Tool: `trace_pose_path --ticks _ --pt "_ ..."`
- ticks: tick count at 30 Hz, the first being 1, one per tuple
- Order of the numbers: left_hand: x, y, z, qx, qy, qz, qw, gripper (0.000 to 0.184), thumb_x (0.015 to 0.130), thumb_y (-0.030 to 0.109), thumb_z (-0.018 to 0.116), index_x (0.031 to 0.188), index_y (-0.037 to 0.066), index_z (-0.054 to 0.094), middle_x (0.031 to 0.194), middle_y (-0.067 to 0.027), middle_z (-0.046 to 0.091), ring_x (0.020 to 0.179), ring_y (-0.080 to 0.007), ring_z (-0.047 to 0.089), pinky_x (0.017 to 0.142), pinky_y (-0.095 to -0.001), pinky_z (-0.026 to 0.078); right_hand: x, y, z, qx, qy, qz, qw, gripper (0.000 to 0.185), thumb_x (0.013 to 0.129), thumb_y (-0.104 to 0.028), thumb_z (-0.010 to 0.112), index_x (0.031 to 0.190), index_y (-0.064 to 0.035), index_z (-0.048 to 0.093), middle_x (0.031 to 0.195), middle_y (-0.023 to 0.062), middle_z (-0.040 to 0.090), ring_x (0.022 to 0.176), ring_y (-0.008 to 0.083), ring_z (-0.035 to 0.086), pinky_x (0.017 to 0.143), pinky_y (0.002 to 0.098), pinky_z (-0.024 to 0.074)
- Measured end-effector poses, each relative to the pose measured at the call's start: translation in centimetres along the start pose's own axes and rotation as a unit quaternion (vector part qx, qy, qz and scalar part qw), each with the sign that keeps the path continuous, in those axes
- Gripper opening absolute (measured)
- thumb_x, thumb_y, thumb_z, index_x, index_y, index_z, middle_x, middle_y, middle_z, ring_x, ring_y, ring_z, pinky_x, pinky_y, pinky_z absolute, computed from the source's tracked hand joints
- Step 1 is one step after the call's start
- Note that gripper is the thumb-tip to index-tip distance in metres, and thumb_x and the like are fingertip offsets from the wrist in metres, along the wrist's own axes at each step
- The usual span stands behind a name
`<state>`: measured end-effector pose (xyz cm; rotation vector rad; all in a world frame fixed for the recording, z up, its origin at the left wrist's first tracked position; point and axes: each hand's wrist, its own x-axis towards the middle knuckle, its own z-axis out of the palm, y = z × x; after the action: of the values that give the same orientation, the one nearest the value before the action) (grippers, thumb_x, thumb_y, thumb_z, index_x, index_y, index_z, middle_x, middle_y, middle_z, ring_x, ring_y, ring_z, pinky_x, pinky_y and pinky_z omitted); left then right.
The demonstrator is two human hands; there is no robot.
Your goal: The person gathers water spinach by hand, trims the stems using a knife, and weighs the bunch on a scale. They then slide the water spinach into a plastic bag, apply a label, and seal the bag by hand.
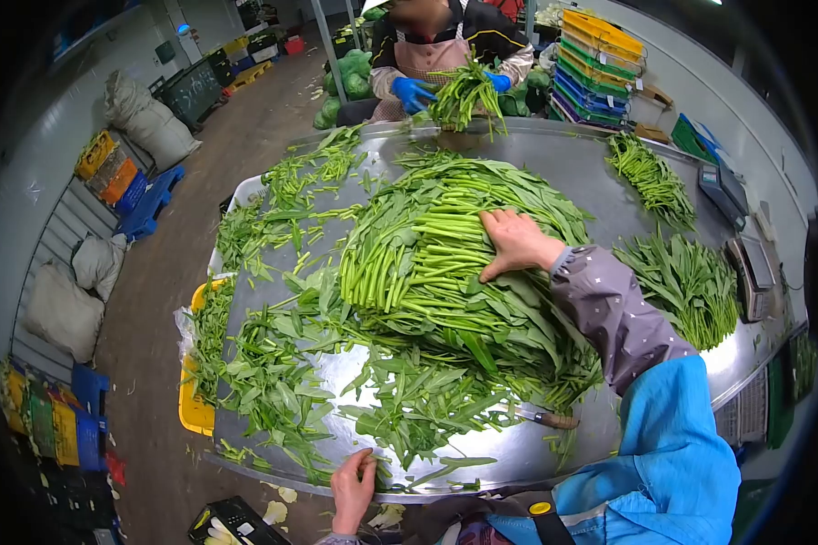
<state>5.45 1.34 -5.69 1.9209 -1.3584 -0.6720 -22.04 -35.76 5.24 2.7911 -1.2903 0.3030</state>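
Observation:
A large heap of leafy green stems (427, 263) lies in the middle of the metal table (509, 459). On its right part rests my right hand (516, 242), thumb and fingers spread over the stems. At the table's near edge is my left hand (353, 486), its fingers curled beside loose leaves; whether something small is between them is hidden. A knife (554, 420) with a wooden handle lies near the heap's front. Loose leaves and cut stems (277, 372) are scattered over the table's left side.
Across the table a person in blue gloves holds a bunch of greens (468, 95). Two bundles (653, 180) (686, 286) lie at right, by scales (723, 193). A yellow crate (195, 409) and a white crate (245, 195) stand along the left edge.

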Motion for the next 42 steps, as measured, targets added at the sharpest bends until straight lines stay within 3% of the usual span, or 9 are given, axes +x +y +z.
trace_pose_path --ticks 9,12,17,23,29,31,34,39,42 --pt "0.0 1.5 0.5 -0.005 -0.027 -0.019 0.999 0.022 0.077 0.003 0.061 0.099 0.000 0.063 0.081 -0.0131 0.067 0.073 -0.0196 0.066 0.068 -0.0289 0.049 -2.5 1.2 -7.2 0.144 -0.028 0.063 0.987 0.060 0.059 -0.025 0.074 0.106 -0.0033 0.043 0.093 0.0189 0.057 0.090 0.0345 0.056 0.072 0.0435 0.0461" --pt "0.2 1.5 1.1 -0.001 -0.044 -0.009 0.999 0.022 0.077 0.003 0.061 0.099 -0.001 0.063 0.081 -0.0129 0.067 0.074 -0.0196 0.066 0.068 -0.0284 0.050 -5.7 -0.2 -4.5 0.071 -0.023 -0.122 0.990 0.063 0.054 -0.023 0.075 0.106 -0.0055 0.045 0.085 0.0142 0.056 0.082 0.0342 0.055 0.069 0.0438 0.0451" --pt "0.6 3.0 1.9 -0.009 -0.069 0.018 0.997 0.022 0.078 0.004 0.061 0.099 0.000 0.062 0.080 -0.0122 0.067 0.073 -0.0210 0.066 0.067 -0.0298 0.049 -7.7 -3.6 -2.6 -0.040 0.008 -0.132 0.990 0.067 0.048 -0.024 0.079 0.105 -0.0098 0.047 0.104 0.0104 0.047 0.099 0.0264 0.047 0.079 0.0422 0.0373" --pt "-0.4 3.4 2.3 -0.003 -0.078 0.035 0.996 0.022 0.078 0.006 0.061 0.100 0.001 0.062 0.079 -0.0118 0.066 0.071 -0.0232 0.065 0.065 -0.0312 0.049 -3.5 -1.2 -2.2 0.027 -0.064 -0.021 0.997 0.113 0.051 -0.039 0.080 0.139 -0.0061 0.019 0.140 0.0236 0.026 0.129 0.0393 0.026 0.101 0.0527 0.0271" --pt "-1.4 4.0 1.9 0.004 -0.087 0.029 0.996 0.023 0.078 0.003 0.061 0.101 0.000 0.062 0.081 -0.0117 0.067 0.074 -0.0197 0.066 0.068 -0.0285 0.049 -3.9 -1.8 -2.8 0.074 -0.129 0.020 0.989 0.103 0.055 -0.038 0.077 0.135 0.0008 0.026 0.105 0.0211 0.052 0.102 0.0333 0.050 0.087 0.0432 0.0371" --pt "-1.8 4.0 1.8 0.002 -0.081 0.026 0.996 0.024 0.078 0.003 0.061 0.101 0.000 0.062 0.081 -0.0117 0.067 0.074 -0.0197 0.066 0.068 -0.0286 0.050 -6.6 -2.4 -0.9 0.030 0.049 -0.012 0.998 0.079 0.054 -0.025 0.074 0.121 -0.0002 0.042 0.089 0.0128 0.055 0.087 0.0276 0.055 0.077 0.0438 0.0377" --pt "-2.5 3.8 2.0 0.002 -0.065 0.018 0.998 0.023 0.078 0.003 0.061 0.101 0.000 0.061 0.081 -0.0120 0.067 0.074 -0.0201 0.066 0.068 -0.0290 0.050 -8.9 -2.7 -1.4 -0.010 0.079 -0.038 0.996 0.061 0.055 -0.017 0.072 0.109 -0.0042 0.049 0.078 0.0088 0.057 0.077 0.0260 0.058 0.078 0.0442 0.0380" --pt "-2.7 3.8 2.1 0.002 -0.077 0.006 0.997 0.023 0.079 0.004 0.061 0.101 0.000 0.061 0.081 -0.0130 0.067 0.074 -0.0203 0.066 0.068 -0.0289 0.050 -10.6 -0.4 -9.1 0.029 0.165 0.036 0.985 0.053 0.056 -0.015 0.071 0.104 -0.0039 0.051 0.080 0.0121 0.061 0.074 0.0238 0.061 0.076 0.0367 0.0431" --pt "-2.6 4.0 2.3 0.000 -0.079 0.017 0.997 0.023 0.079 0.004 0.060 0.101 -0.001 0.061 0.081 -0.0112 0.067 0.074 -0.0179 0.066 0.068 -0.0275 0.050 -12.6 0.1 -17.4 0.304 0.212 0.082 0.925 0.050 0.060 -0.014 0.066 0.105 0.0014 0.053 0.089 0.0107 0.063 0.080 0.0151 0.059 0.074 0.0281 0.0455"
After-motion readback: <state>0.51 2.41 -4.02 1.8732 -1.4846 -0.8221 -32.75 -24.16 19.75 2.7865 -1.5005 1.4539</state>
